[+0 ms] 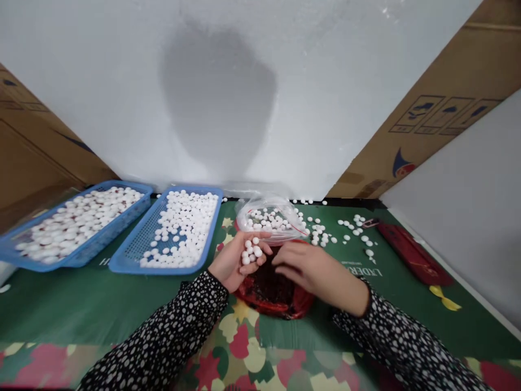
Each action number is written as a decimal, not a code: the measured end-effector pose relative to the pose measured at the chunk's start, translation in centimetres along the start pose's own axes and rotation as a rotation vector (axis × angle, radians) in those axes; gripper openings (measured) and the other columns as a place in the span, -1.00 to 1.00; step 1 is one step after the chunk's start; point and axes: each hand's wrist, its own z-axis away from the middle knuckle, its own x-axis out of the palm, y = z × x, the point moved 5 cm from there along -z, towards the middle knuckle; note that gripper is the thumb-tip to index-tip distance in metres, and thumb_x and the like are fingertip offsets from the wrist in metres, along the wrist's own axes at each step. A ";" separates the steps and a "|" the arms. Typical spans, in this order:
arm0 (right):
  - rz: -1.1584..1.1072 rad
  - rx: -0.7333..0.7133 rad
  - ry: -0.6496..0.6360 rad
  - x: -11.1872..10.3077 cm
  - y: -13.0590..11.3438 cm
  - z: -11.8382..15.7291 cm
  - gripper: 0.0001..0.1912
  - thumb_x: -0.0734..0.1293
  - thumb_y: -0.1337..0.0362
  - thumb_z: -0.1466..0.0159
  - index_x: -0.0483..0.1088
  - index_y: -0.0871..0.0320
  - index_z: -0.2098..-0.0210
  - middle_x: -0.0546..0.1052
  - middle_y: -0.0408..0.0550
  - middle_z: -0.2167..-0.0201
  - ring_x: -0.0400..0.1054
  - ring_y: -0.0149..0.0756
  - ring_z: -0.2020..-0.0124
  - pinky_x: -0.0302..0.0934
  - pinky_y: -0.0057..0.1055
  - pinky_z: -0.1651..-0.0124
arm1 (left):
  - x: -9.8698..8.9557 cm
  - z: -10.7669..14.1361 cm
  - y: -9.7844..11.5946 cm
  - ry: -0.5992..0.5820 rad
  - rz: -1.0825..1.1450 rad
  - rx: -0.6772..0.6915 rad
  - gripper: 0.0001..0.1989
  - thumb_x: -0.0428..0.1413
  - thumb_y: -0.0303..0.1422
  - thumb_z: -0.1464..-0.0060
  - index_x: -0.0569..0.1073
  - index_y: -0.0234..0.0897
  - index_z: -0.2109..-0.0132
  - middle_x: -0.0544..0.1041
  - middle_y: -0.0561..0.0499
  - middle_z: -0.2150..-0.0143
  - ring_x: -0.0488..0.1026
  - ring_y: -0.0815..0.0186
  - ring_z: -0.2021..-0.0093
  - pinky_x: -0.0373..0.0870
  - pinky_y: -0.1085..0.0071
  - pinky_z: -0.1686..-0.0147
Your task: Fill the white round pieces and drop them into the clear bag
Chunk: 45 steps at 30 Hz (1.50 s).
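Two baskets (69,239) (134,255) lie side by side at left on the table (61,304). A bag (271,220) lies right of them, behind both hands (234,260) (309,269). Loose pellets (354,228) lie further right.

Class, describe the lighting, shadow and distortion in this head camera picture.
Head view: even overhead light; a large soft shadow falls on the white wall; wide-angle distortion splays the cardboard boxes outward; the left hand and its white balls look sharp.

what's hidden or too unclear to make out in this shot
Head view only:
- Right hand covers its fingertips, so what they touch in the red bag is hidden.
- The bag's dark contents are too blurred to identify.
- The left blue basket is cut by the frame's left edge.
- White print on the green mat is too small to read.
- Left hand cups white pellets; its palm hides the lower ones.
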 end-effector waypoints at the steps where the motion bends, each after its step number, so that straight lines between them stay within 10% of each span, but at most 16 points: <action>1: 0.035 -0.005 -0.074 1.3 -0.4 0.1 -0.84 0.31 0.37 -0.29 0.47 0.05 0.17 0.52 -0.07 0.29 0.43 -0.23 0.26 0.33 -0.28 0.18 | 0.0 0.1 0.1 0.007 -0.005 0.005 -0.71 0.03 -0.36 -0.15 0.46 -0.44 0.04 0.46 -0.08 0.38 0.29 0.49 0.57 -0.07 0.69 0.80; 8: 0.216 0.067 -0.115 5.6 0.9 0.1 -0.84 0.36 0.42 -0.22 0.45 0.14 0.20 0.50 0.01 0.21 0.43 -0.14 0.14 0.35 -0.20 0.07 | -0.3 0.2 0.2 0.018 -0.027 0.027 -0.69 0.19 -0.33 -0.09 0.44 -0.36 0.02 0.39 0.02 0.43 0.26 0.53 0.59 -0.07 0.72 0.80; 16: -0.012 0.152 -0.110 3.9 1.1 -0.2 -0.82 0.24 0.45 -0.32 0.45 0.11 0.24 0.52 -0.05 0.23 0.44 -0.24 0.19 0.34 -0.29 0.12 | -0.1 0.2 0.1 -0.020 -0.016 0.037 -0.74 0.17 -0.36 -0.12 0.48 -0.45 0.09 0.40 -0.02 0.38 0.25 0.55 0.54 -0.01 0.71 0.76; 36: -0.875 0.516 0.419 2.1 3.7 0.2 -0.90 0.36 0.23 -0.26 0.42 0.13 0.30 0.56 -0.14 0.44 0.45 -0.36 0.43 0.33 -0.43 0.35 | 0.1 0.1 -0.3 -0.030 -0.288 0.123 -0.66 0.29 -0.23 0.04 0.38 -0.33 0.21 0.50 0.00 0.33 0.21 0.58 0.58 -0.11 0.68 0.76; 45: -0.725 0.461 0.548 1.3 2.4 0.3 -0.89 0.39 0.22 -0.24 0.49 0.12 0.31 0.61 -0.09 0.37 0.50 -0.30 0.35 0.39 -0.36 0.25 | 0.7 0.4 -0.9 -0.044 -0.320 0.140 -0.66 0.31 -0.26 0.06 0.30 -0.30 0.31 0.53 0.00 0.34 0.20 0.57 0.58 -0.09 0.69 0.76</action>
